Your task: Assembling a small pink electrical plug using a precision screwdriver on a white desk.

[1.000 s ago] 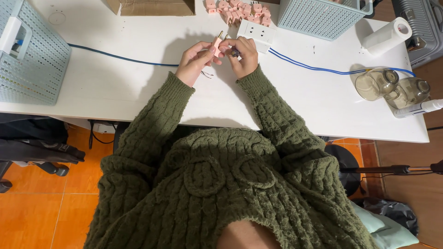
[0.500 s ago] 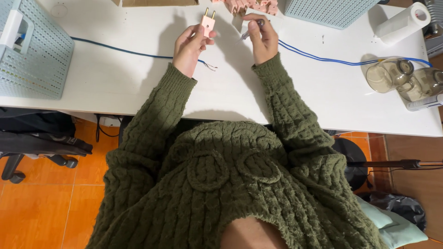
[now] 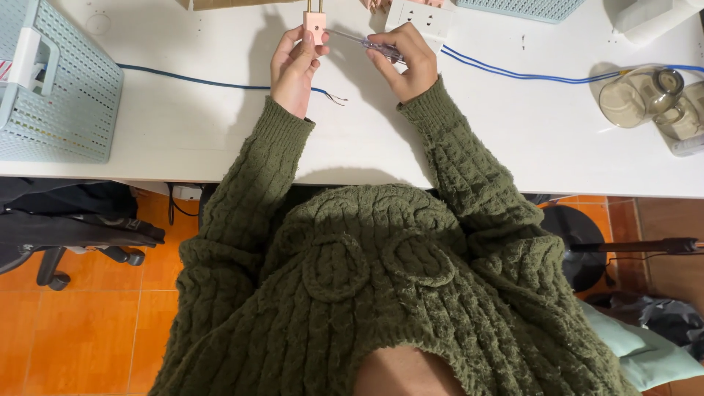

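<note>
My left hand (image 3: 293, 66) holds a small pink plug (image 3: 314, 22) with two metal prongs pointing away from me, above the white table (image 3: 220, 139). My right hand (image 3: 408, 62) grips a screwdriver (image 3: 367, 44) with a clear handle, its thin shaft reaching left to the plug's side. A dark blue cable (image 3: 198, 81) with bared wire ends lies on the table just below my left hand. Both sleeves are dark green knit.
A pale blue perforated basket (image 3: 59, 95) stands at the left edge. A white power strip (image 3: 418, 16) and a blue cable (image 3: 528, 73) lie beyond my right hand. Glass jars (image 3: 645, 103) sit at the right. An office chair base (image 3: 73, 242) is on the orange floor.
Both hands have lifted away from me toward the table's far side and moved apart. The plug is now held upright, and the screwdriver tip meets its side.
</note>
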